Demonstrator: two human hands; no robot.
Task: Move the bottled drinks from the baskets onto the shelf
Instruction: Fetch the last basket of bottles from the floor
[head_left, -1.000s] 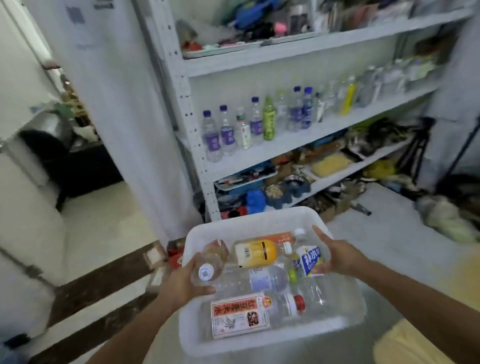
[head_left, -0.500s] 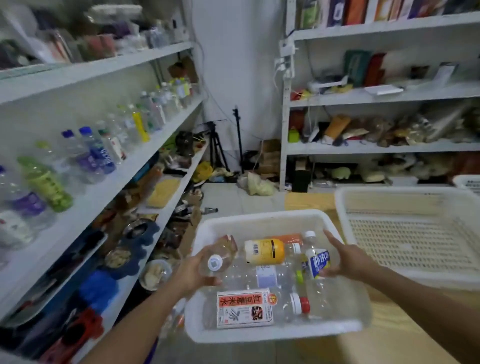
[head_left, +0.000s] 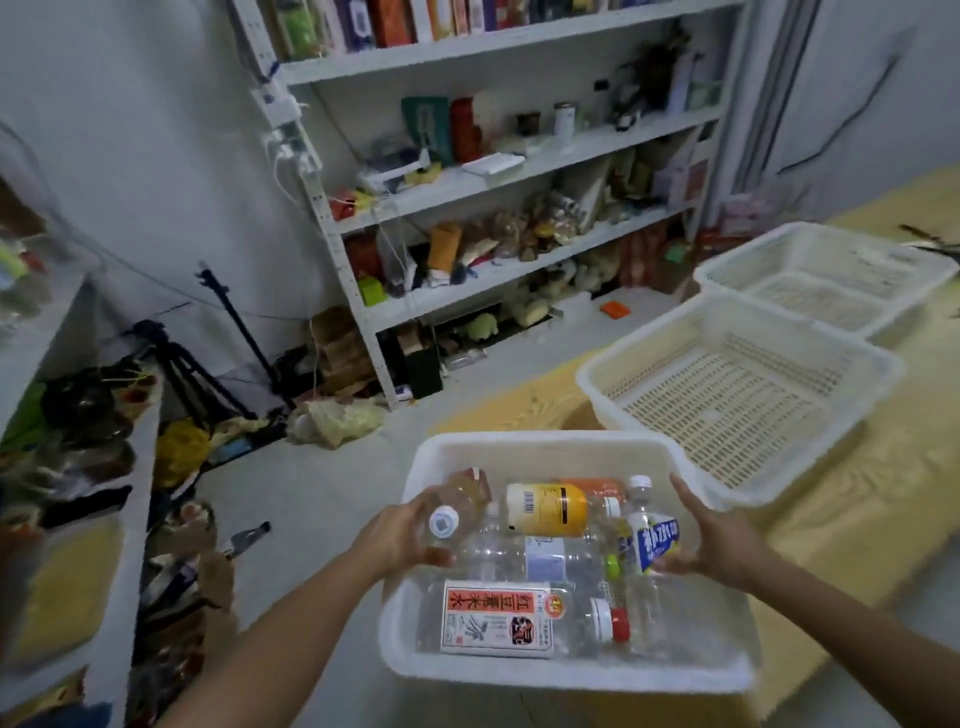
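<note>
Fingers (head_left: 415, 512) of the left hand (head_left: 400, 538) are curled round the left wall of the white basket (head_left: 519, 447). A clear bottle with a white cap (head_left: 457, 512) lies against them, and I cannot tell if they hold it too. The right hand (head_left: 722, 545) grasps the right wall, with its thumb inside, touching the blue-labelled bottle (head_left: 652, 538).

In the basket, other bottles lie on their sides: a yellow-labelled bottle (head_left: 550, 509) at the far side, a red-and-white-labelled bottle (head_left: 496, 618) at the near side, and a plain clear bottle (head_left: 524, 556) between them.

Compared with half a second ago, both hands grasp the basket in the same way and the bottles lie in the same places. The view has turned to the right. The drinks shelf (head_left: 140, 493), which filled the left side before, is now only a strip at the left edge. The far shelf unit (head_left: 363, 291) with books and boxes stands near the middle.

The basket is at the left end of a light wooden desk (head_left: 857, 493); I cannot tell whether it rests there. An empty basket (head_left: 727, 395) stands on the desk to the right, just beyond it, and another empty basket (head_left: 831, 275) stands farther behind. A black tripod (head_left: 176, 358) stands on the grey floor (head_left: 311, 493) at the far left, near the white wall.
</note>
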